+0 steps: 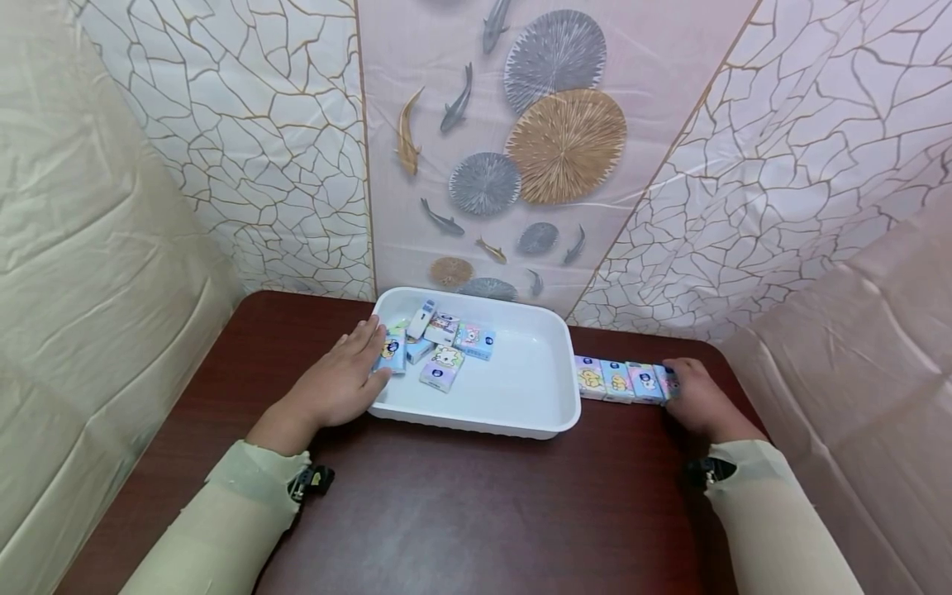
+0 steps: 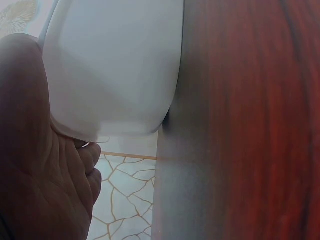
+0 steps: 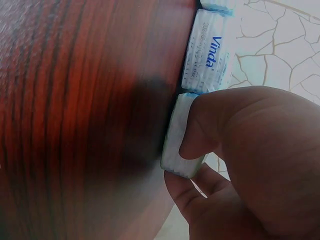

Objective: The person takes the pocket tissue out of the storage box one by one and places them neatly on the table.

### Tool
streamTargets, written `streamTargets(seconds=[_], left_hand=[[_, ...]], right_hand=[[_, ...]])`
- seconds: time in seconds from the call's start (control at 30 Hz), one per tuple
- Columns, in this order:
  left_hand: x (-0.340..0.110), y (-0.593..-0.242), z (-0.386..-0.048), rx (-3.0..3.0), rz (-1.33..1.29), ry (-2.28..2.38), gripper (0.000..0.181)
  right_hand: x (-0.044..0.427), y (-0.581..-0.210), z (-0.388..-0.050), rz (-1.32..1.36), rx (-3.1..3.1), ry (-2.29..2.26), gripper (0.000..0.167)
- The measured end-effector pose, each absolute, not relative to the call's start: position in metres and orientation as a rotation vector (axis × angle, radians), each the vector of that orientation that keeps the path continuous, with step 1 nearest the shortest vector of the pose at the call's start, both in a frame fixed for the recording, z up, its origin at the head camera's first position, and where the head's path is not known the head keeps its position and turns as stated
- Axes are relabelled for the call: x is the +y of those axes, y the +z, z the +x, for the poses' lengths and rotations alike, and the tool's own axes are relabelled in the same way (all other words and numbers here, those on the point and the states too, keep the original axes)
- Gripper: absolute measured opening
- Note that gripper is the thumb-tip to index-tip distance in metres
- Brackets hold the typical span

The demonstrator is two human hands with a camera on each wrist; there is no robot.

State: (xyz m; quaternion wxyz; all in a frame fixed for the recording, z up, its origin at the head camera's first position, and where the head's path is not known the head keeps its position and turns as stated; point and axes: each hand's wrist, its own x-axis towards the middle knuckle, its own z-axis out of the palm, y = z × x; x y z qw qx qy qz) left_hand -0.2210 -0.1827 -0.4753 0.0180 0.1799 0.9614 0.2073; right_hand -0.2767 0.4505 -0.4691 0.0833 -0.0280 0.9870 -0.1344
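A white plastic tray [image 1: 513,388] stands on the table, and several small tissue packs [image 1: 442,368] lie loosely in its left half. My left hand [image 1: 338,376] rests on the tray's left rim, its fingers fairly straight; in the left wrist view the palm is against the tray wall [image 2: 115,65]. To the right of the tray, several tissue packs [image 1: 617,382] form a row, side by side. At the row's right end my right hand [image 1: 699,397] pinches the last tissue pack [image 3: 175,137] between thumb and fingers. A pack marked "Vinda" [image 3: 205,52] lies beside it.
The dark reddish wooden table [image 1: 483,512] ends at the back against a patterned wall covering [image 1: 283,149]. Pale padded fabric [image 1: 67,289] hangs at the left and right sides. The right hand is near the table's right edge.
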Motion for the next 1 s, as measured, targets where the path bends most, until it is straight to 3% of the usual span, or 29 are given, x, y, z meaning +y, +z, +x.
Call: streamTargets(seconds=[1.0], left_hand=[[-0.1812, -0.4761, -0.2222, 2.987, 0.55, 0.643, 0.079]], right_hand=[[0.4428, -0.4701, -0.2756, -0.081, 2.933, -0.408, 0.087]])
